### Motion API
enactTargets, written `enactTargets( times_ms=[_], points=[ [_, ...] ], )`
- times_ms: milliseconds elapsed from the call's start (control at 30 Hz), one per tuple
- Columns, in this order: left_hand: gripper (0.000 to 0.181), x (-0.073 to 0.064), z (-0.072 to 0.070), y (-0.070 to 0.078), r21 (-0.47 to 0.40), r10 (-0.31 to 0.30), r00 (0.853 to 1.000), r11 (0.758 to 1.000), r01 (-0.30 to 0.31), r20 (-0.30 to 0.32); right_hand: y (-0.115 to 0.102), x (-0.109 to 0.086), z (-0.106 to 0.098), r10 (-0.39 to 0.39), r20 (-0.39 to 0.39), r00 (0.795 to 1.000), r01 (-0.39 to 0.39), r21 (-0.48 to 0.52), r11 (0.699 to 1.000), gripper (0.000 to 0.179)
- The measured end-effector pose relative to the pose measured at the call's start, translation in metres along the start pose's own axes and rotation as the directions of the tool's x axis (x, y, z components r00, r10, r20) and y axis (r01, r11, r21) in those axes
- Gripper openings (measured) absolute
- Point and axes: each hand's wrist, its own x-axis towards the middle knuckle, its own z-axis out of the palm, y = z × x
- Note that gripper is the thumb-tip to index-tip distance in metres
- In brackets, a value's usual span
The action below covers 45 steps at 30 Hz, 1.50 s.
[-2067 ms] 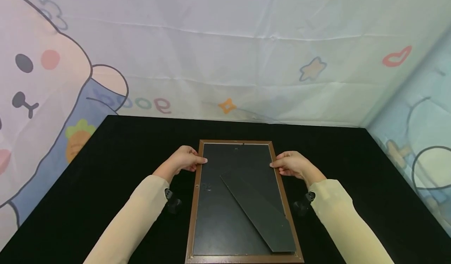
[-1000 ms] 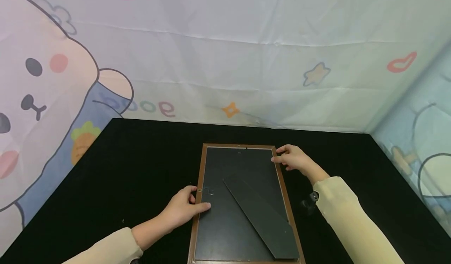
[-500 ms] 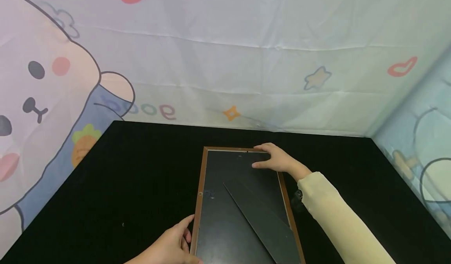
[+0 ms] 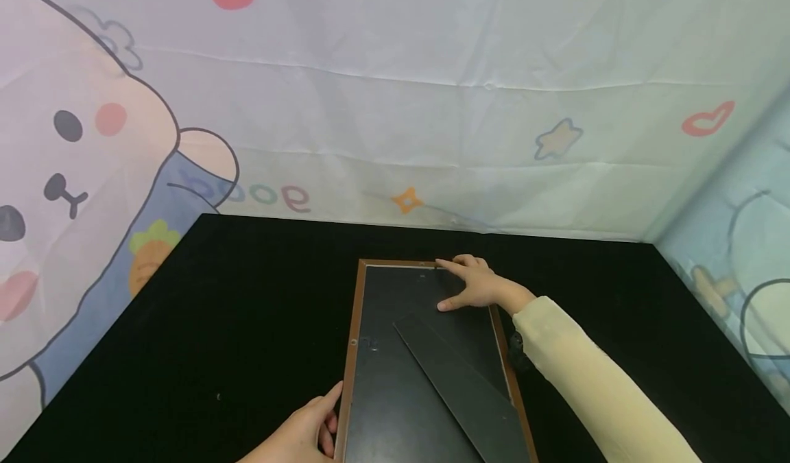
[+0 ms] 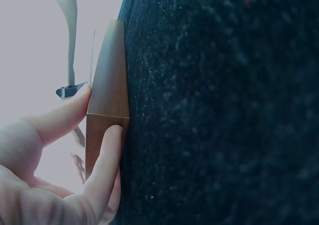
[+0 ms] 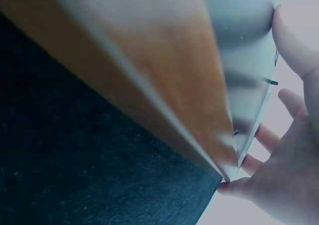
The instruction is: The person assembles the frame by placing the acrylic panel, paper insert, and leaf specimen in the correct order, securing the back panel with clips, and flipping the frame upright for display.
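Observation:
A picture frame (image 4: 385, 408) lies back side up on the black table, its brown rim around a dark backing board. On the board a dark easel leg (image 4: 459, 394) slants toward the near right; the frame's near end is outside the head view. My left hand (image 4: 302, 432) is at the left rim, and in the left wrist view the thumb and fingers pinch a corner of the brown rim (image 5: 109, 75). Spread over the far right corner, my right hand (image 4: 474, 286) touches the board with its thumb, its other fingers reaching to the far edge.
The black tabletop (image 4: 265, 312) extends around the frame. Behind it hangs a pale printed cloth (image 4: 370, 106) with a cartoon animal, and another printed cloth (image 4: 753, 243) closes the right side.
My left hand has slid along the left rim toward me. My right hand has moved from the right rim onto the far right corner, fingers spread. The frame stays nearly in place.

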Motion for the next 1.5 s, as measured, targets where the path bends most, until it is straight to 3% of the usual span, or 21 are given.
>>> enactTargets(
  times_ms=[400,900,1200,1500],
  points=[
    [0.107,-0.002,0.002,0.003,0.008,0.017,1.0,1.0,-0.017,0.0,-0.008,-0.004,-0.001,-0.005,0.007,1.0,0.005,-0.029,1.0,0.084],
    [0.11,-0.002,0.005,0.007,0.099,0.028,0.998,0.995,-0.023,-0.049,-0.006,-0.005,-0.004,0.011,0.064,0.998,-0.004,-0.115,0.993,0.081],
    [0.109,-0.002,0.006,0.005,0.088,0.027,0.999,0.996,-0.025,-0.023,-0.006,-0.003,-0.002,0.046,0.09,0.995,-0.032,-0.153,0.988,0.081],
    [0.112,-0.002,0.006,0.007,0.131,0.035,0.999,0.991,-0.031,-0.027,-0.02,-0.002,-0.007,0.119,0.105,0.987,-0.091,-0.24,0.967,0.08]
  ],
)
